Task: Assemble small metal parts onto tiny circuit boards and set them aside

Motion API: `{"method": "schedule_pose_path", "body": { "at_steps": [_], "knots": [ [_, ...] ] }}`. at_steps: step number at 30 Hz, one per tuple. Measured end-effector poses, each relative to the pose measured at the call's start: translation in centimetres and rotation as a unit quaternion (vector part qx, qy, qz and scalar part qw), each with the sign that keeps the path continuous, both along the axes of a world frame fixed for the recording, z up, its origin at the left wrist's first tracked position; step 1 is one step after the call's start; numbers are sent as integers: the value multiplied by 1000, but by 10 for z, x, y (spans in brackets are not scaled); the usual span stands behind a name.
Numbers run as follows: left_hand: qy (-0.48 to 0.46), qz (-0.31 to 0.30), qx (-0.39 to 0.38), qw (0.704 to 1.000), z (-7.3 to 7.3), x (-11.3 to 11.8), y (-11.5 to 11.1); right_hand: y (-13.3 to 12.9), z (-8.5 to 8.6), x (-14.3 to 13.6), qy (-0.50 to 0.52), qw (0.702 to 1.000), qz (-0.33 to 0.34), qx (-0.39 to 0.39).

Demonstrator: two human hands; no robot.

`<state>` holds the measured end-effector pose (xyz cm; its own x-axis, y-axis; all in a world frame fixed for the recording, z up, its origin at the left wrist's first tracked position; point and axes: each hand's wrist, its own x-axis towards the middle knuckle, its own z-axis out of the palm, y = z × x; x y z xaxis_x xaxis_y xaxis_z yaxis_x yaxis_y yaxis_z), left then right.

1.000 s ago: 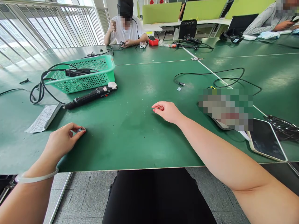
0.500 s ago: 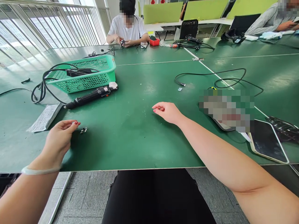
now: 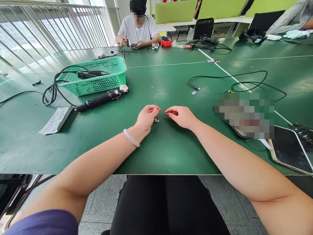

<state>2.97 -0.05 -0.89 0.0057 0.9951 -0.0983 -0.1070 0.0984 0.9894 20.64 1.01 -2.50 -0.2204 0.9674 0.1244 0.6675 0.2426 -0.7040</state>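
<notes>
My left hand [image 3: 147, 118] is closed in a pinch over the middle of the green table [image 3: 137, 153]. Just under its fingertips shows a small shiny metal piece [image 3: 156, 120], too small to name and partly covered by the fingers. A short gap to the right, my right hand [image 3: 181, 116] has its fingers curled and the thumb near the index finger. Whatever might lie between those fingers is too small or hidden to make out. Both hands point inward, fingertips close but apart.
Left of my hands lie a black electric screwdriver [image 3: 101, 100], a green basket [image 3: 95, 85] with cables, and a folded paper [image 3: 56, 120]. To the right are a black cable [image 3: 227, 76] and a phone [image 3: 292, 148]. A person [image 3: 138, 29] sits across the table.
My left hand has moved from the left side to the middle, close to my right hand, and the small metal piece has come along with it. My right hand has hardly moved.
</notes>
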Motion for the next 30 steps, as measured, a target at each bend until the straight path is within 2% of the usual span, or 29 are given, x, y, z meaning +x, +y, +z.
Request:
{"method": "schedule_pose_path", "body": {
  "at_steps": [3,8,12,19,23,27,30],
  "knots": [
    [-82,4,4,997,2,17,5,1,1,1,0,1000,-11,-14],
    [-136,18,-31,990,-4,3,10,4,0,4,17,997,-35,-62],
    [-140,11,-61,988,-7,-1,10,4,3,6,48,995,-24,-85],
    [-121,-33,-95,988,-4,3,5,0,3,3,6,997,-5,-71],
    [-131,-50,-103,985,-4,3,3,-1,2,3,129,989,-13,-78],
    [-135,-91,-99,982,-7,3,2,-4,5,-2,295,952,-37,-72],
    [-138,-121,-95,979,-10,3,0,-8,7,-7,353,932,-52,-65]
  ]
}}
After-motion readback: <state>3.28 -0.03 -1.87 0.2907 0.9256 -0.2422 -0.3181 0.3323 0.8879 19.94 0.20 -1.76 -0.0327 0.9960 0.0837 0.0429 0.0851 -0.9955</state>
